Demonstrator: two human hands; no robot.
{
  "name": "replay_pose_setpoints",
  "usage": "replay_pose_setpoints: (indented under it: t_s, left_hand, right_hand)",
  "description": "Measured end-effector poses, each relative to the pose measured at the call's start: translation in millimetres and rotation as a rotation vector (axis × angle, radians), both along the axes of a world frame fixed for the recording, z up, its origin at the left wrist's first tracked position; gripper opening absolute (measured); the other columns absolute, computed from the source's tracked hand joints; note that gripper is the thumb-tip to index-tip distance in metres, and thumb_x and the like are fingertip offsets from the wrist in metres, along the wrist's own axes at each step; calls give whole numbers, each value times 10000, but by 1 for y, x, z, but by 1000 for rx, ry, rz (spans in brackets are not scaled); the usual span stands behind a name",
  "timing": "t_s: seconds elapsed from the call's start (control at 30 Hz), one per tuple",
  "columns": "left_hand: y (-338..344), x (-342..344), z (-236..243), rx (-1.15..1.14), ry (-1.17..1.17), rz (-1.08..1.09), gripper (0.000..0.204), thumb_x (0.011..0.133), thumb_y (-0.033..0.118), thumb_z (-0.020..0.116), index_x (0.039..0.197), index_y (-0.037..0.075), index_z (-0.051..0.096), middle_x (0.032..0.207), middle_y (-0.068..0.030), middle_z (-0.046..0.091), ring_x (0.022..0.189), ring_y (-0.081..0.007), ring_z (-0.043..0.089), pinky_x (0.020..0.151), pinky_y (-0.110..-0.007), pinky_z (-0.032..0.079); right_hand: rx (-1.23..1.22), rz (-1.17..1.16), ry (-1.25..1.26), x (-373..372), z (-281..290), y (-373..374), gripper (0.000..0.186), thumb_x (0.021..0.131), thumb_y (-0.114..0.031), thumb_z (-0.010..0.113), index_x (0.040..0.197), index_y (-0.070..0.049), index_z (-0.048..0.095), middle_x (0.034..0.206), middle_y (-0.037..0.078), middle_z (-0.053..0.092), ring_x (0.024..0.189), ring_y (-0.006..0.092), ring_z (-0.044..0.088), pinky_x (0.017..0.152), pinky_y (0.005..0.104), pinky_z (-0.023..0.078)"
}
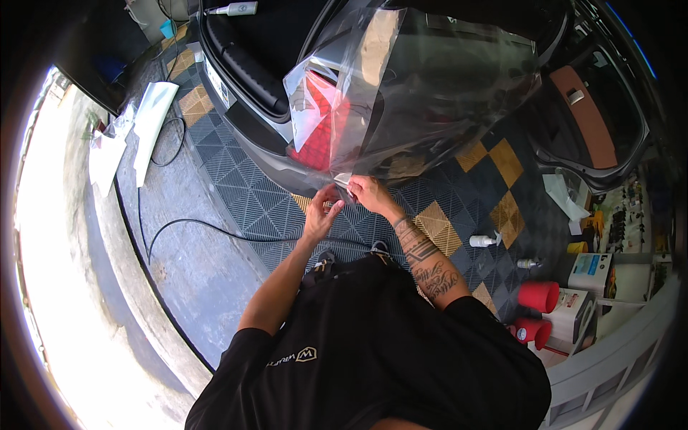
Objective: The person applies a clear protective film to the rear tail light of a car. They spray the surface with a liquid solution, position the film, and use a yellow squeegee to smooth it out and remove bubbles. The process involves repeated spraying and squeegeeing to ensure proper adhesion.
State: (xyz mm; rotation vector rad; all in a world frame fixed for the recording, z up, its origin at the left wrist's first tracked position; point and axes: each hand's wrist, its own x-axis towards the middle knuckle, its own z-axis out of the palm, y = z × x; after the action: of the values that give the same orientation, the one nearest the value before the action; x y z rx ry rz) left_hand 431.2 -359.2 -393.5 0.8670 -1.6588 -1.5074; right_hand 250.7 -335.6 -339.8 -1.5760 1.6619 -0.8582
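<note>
A large sheet of clear film drapes over the rear corner of a dark car, covering a red taillight; pale backing stands out at its upper left. My right hand is closed on the film's lower corner, with a small pale piece showing at its fingertips, just below the taillight. My left hand is just to its left at the bumper edge, thumb and fingers curled at the hanging film; exactly what they grip is hard to make out.
A spray bottle stands on the tiled floor at right, near red buckets and boxes. A hose crosses the floor. Cut film pieces lie at left. An open car door is at upper right.
</note>
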Motion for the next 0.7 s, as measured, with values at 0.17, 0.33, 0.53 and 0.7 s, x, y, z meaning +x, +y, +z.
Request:
replay_pose_setpoints:
  t_s: [0.17,0.33,0.53,0.7]
  left_hand:
    - [4,-19,-8,55,-92,189,225,959,155,536,1066,-31,604,843,-116,676,805,-152,621,697,-287,500]
    - [-17,-38,-41,157,288,501,196,985,118,473,867,-9,565,771,-48,618,716,-116,542,698,-267,439]
    - [-34,-88,-62,104,109,847,137,944,38,438,819,5,481,748,-42,504,694,-127,447,644,-256,390]
    - [-41,-108,-72,-87,82,1047,52,875,-5,376,847,25,409,758,-110,479,694,-214,458,679,-319,419]
  right_hand:
    - [-145,47,145,7,2,1,141,829,-107,565,761,16,555,650,162,587,588,306,585,554,380,442]
    - [-229,57,219,2,-6,2,105,732,-37,597,724,6,501,647,156,554,604,332,569,553,404,433]
    - [-342,13,278,-7,-20,-5,102,731,-40,578,718,-3,484,643,173,526,640,371,551,565,433,425]
    - [-232,132,234,-43,-8,-10,186,754,-133,646,761,-1,514,675,177,570,663,353,593,573,429,455]
